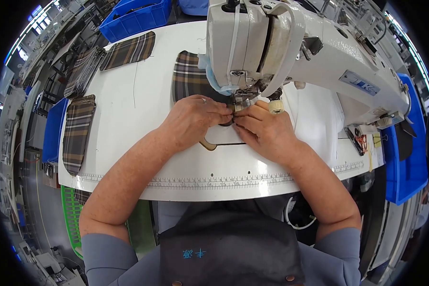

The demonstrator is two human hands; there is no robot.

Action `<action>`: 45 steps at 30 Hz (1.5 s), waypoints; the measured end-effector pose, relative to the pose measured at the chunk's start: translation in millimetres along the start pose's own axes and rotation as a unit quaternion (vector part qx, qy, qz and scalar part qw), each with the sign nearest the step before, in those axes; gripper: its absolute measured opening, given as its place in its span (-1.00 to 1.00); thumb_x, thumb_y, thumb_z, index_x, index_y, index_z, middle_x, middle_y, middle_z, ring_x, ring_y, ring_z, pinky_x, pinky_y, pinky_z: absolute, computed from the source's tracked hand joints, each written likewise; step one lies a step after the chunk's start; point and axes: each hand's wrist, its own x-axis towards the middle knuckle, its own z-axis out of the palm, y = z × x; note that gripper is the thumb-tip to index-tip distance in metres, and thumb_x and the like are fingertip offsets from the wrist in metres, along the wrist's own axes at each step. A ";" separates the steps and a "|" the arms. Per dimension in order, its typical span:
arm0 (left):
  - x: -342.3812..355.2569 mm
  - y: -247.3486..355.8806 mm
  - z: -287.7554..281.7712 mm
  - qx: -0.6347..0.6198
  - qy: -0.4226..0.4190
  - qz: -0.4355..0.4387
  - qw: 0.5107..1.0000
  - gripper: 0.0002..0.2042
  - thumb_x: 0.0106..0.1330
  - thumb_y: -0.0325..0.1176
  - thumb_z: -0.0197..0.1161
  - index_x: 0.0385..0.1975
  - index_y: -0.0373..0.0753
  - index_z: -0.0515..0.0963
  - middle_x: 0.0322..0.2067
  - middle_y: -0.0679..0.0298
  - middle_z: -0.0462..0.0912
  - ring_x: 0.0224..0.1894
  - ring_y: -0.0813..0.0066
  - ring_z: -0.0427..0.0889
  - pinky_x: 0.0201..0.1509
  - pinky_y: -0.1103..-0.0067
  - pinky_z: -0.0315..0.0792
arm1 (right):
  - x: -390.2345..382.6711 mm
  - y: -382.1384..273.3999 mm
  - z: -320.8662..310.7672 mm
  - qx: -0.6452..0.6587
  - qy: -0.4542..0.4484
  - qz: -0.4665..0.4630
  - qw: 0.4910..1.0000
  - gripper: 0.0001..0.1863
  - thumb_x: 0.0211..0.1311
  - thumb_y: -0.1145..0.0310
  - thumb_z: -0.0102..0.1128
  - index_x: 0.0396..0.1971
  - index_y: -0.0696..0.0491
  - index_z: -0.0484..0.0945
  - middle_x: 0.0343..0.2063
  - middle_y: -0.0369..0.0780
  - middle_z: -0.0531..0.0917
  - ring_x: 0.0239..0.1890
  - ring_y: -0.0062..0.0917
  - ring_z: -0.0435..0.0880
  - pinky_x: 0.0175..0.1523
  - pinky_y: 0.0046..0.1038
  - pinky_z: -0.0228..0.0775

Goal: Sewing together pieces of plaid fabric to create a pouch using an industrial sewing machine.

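Note:
A brown and black plaid fabric piece (188,76) with a dark part lies under the head of a white sewing machine (319,52). My left hand (198,117), with a ring on one finger, presses its closed fingers onto the near end of the fabric. My right hand (267,128) meets it from the other side, fingers pinched at the fabric's edge just in front of the presser foot (241,102). The fingertips of both hands almost touch. A light blue cloth strip (214,78) hangs by the needle area and hides part of the fabric.
Plaid piece stacks (79,133) lie on the left of the white table (114,109), with more plaid pieces (128,50) behind. Blue bins (136,21) stand around the table. Red-handled scissors (362,143) lie at right. A printed ruler (219,182) runs along the near edge.

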 end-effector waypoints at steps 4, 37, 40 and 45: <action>12.1 -8.9 0.0 0.046 0.005 0.026 0.999 -0.78 0.17 -0.51 0.25 -0.24 -0.18 0.77 -0.11 0.34 0.78 -0.02 0.42 0.73 0.09 0.45 0.58 | 0.8 -1.1 -0.9 -0.011 -0.001 0.029 1.000 -0.79 0.13 0.34 0.38 -0.24 0.08 0.67 -0.20 -0.28 0.69 -0.29 -0.30 0.67 -0.21 -0.26 0.53; -12.3 36.6 -11.9 0.009 -0.093 -0.145 0.985 -0.24 0.26 0.11 0.35 0.37 -0.21 0.36 0.43 0.08 0.31 0.53 0.05 0.17 0.58 0.03 -0.08 | -4.0 -1.7 -7.7 0.013 -0.038 0.024 0.999 -0.65 0.11 0.24 0.41 -0.16 0.13 0.69 -0.09 -0.25 0.70 -0.13 -0.27 0.65 -0.04 -0.27 0.52; -12.1 38.0 -16.1 -0.013 -0.039 -0.119 0.992 -0.35 0.21 0.01 0.43 0.25 -0.22 0.51 0.33 0.11 0.46 0.45 0.08 0.32 0.53 0.06 0.08 | -3.0 -3.2 -9.0 0.011 -0.039 0.028 0.999 -0.60 0.09 0.19 0.42 -0.13 0.12 0.68 -0.08 -0.24 0.70 -0.13 -0.28 0.65 -0.02 -0.27 0.51; -25.2 31.0 -13.9 -0.132 -0.050 -0.035 0.989 -0.65 0.16 -0.28 0.48 -0.07 -0.25 0.71 0.11 0.21 0.67 0.22 0.19 0.58 0.32 0.26 0.42 | -2.4 -3.5 -10.3 0.009 -0.049 0.027 0.998 -0.54 0.08 0.13 0.43 -0.10 0.13 0.67 -0.06 -0.22 0.71 -0.12 -0.28 0.65 -0.02 -0.27 0.52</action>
